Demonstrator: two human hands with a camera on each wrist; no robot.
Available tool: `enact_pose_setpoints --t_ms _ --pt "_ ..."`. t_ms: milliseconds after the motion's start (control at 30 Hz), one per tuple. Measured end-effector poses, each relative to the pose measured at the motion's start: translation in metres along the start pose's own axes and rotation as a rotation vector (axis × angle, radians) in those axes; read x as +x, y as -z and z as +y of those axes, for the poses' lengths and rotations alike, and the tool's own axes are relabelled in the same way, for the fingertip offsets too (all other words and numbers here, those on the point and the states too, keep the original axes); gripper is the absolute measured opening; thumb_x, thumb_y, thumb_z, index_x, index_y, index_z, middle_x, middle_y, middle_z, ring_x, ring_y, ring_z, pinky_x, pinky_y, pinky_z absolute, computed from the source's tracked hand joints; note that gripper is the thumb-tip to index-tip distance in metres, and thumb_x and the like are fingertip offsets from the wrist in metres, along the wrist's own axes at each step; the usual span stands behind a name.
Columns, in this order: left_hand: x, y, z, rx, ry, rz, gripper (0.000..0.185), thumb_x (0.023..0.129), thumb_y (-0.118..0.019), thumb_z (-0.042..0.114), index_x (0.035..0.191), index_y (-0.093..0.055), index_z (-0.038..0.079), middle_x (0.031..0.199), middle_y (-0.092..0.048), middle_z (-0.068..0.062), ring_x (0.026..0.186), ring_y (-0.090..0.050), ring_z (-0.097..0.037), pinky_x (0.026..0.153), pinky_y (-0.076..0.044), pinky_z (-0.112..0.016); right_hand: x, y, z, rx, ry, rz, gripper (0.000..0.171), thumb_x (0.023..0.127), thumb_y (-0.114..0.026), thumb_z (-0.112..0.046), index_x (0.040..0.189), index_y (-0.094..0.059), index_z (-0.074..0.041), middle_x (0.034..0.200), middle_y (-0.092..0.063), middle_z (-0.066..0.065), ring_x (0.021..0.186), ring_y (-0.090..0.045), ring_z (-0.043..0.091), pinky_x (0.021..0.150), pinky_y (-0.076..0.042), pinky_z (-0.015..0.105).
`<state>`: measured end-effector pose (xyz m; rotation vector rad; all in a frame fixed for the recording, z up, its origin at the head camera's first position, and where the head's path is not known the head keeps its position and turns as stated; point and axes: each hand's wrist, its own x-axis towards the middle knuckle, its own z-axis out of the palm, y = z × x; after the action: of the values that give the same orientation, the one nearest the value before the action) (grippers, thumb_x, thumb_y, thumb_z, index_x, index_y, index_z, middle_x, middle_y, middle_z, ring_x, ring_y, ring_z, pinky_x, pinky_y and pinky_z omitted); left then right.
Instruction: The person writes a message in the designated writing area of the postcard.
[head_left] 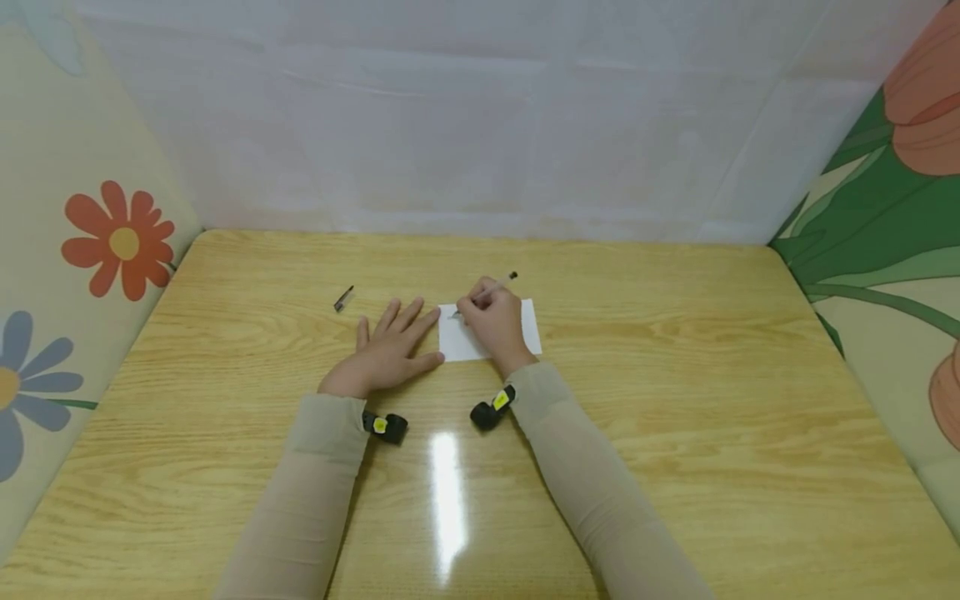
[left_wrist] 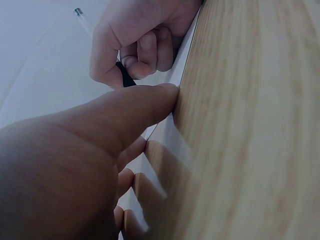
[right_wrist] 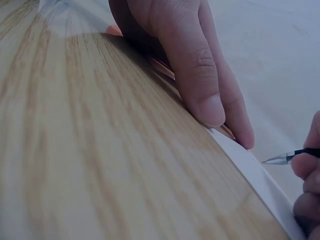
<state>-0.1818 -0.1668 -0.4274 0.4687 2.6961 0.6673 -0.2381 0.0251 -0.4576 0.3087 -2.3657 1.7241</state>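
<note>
A small white sheet of paper lies on the wooden table, with faint dark marks near its upper left. My right hand rests on the sheet and pinches a clear-barrelled pen with a black end. In the right wrist view the pen's tip points down at the paper. My left hand is spread flat on the table, its thumb and forefinger touching the sheet's left edge. The left wrist view shows that thumb at the paper's edge, in front of the pen's black grip.
A pen cap lies on the wooden table, beyond the left hand's fingers. A white sheet hangs behind the table. Flower-patterned panels stand at both sides. Each wrist carries a small black camera.
</note>
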Motion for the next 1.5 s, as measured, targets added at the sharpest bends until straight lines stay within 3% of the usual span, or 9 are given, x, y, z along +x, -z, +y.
enact_pose_setpoints --t_ms 333,867,1500 --pt "-0.0009 0.0016 0.0039 0.024 0.012 -0.014 0.075 0.104 -0.051 0.046 0.164 -0.018 0.015 0.170 -0.001 -0.014 0.153 0.012 -0.042 0.111 0.017 -0.073 -0.0022 0.0019 0.0007 -0.015 0.041 0.088 0.013 0.085 -0.064 -0.008 0.073 -0.066 -0.005 0.074 -0.063 0.004 0.066 -0.057 0.013 0.061 -0.046 0.024" --pt "0.0023 -0.0021 -0.0031 0.030 0.009 -0.002 0.077 0.103 -0.050 0.052 0.164 -0.018 0.019 0.171 -0.001 -0.012 0.154 0.013 -0.039 0.112 0.016 -0.072 0.0004 0.0026 0.0013 0.006 0.009 0.052 0.011 0.085 -0.067 -0.005 0.074 -0.065 -0.003 0.068 -0.062 0.004 0.059 -0.058 0.008 0.062 -0.046 0.022" --pt "0.0017 0.0006 0.0009 0.027 0.013 -0.016 0.076 0.104 -0.051 0.048 0.164 -0.017 0.016 0.170 0.000 -0.013 0.154 0.013 -0.040 0.111 0.017 -0.073 0.0009 0.0025 0.0006 -0.035 0.003 0.021 0.012 0.086 -0.067 -0.005 0.074 -0.066 -0.004 0.069 -0.064 0.004 0.061 -0.061 0.010 0.064 -0.048 0.022"
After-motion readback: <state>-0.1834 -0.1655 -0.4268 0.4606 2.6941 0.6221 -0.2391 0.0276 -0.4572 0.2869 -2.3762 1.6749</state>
